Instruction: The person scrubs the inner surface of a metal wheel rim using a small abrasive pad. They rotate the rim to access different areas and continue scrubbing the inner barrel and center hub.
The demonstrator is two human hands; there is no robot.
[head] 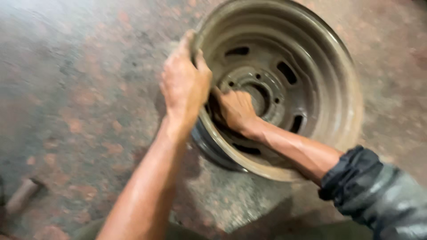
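A dusty grey steel wheel rim (329,80) stands tilted on the stained floor, its open bowl facing me. My left hand (184,82) grips the rim's left edge, fingers curled over the lip. My right hand (235,109) reaches inside the bowl and holds the centre disc near the hub hole and bolt holes. A dark rolled-up sleeve covers my right forearm at the lower right. The picture is blurred by motion.
The rough concrete floor (80,102) is mottled grey and reddish. A pale cylindrical object (20,198), perhaps a tool handle, lies at the lower left edge.
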